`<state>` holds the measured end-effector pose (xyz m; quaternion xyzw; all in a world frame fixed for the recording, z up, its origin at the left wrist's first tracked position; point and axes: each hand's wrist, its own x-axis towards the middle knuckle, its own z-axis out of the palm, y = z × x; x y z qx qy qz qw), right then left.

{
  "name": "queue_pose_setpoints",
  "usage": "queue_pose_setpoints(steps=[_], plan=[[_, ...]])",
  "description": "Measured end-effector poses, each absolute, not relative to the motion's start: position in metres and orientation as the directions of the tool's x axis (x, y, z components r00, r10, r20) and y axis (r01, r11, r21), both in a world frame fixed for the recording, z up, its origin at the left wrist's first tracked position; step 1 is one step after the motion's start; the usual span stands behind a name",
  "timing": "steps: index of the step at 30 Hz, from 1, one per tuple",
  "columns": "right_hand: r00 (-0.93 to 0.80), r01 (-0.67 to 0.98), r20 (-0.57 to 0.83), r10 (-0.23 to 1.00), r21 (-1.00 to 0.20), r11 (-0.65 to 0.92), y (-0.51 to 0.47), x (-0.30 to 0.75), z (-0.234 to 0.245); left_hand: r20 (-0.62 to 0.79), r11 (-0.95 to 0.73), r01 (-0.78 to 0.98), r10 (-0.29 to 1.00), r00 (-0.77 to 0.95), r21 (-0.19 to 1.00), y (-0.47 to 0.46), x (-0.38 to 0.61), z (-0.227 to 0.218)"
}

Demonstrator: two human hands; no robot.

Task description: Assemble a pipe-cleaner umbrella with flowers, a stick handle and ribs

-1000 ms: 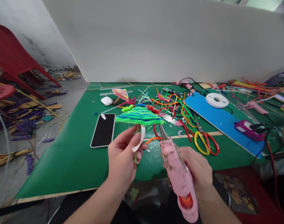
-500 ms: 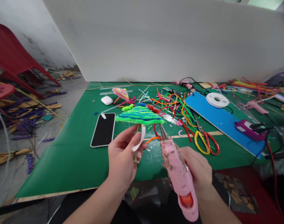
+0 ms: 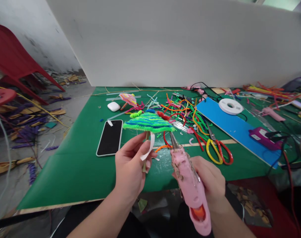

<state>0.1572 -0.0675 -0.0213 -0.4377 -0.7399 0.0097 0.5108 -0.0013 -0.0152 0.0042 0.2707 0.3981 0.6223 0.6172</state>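
Your left hand (image 3: 130, 162) grips thin pale-tan stick (image 3: 147, 136) directly under green-and-blue striped, fuzzy sloping canopy (image 3: 148, 122); your right hand (image 3: 210, 177) wraps pink plastic glue gun (image 3: 190, 185), metal nozzle (image 3: 174, 141) at canopy's right corner. Looks like gluing step; next move likely calls for steady nozzle, no stick wobble. Canopy's underside, gun's trigger hidden. Nozzle-to-canopy contact: can't tell.

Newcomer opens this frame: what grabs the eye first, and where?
Probably the neon green-and-blue striped pipe-cleaner piece, mid-frame, on a stick in the left grip. Next, the pink glue gun in the right grip, lower right of centre, its nozzle at or near the piece's right corner. Behind, multicoloured pipe cleaners lie tangled on the green table.
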Motion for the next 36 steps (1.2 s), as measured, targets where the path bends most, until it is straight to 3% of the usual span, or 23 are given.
queue_pose_setpoints(steps=[25,32,36], plan=[[-0.101,0.637,0.677,0.729,-0.519,0.57,-0.069,0.161,-0.025,-0.18,0.109,-0.541,0.98,-0.081,0.834,-0.015,-0.002,0.006],[-0.001,0.72,0.746,0.666,-0.461,0.519,-0.072,0.164,-0.022,-0.169,0.093,-0.532,0.981,-0.095,0.842,-0.013,-0.001,0.005],[0.014,0.787,0.709,0.705,-0.443,0.429,-0.065,0.176,-0.023,-0.166,0.086,-0.54,0.981,-0.101,0.838,-0.009,-0.003,0.003]])
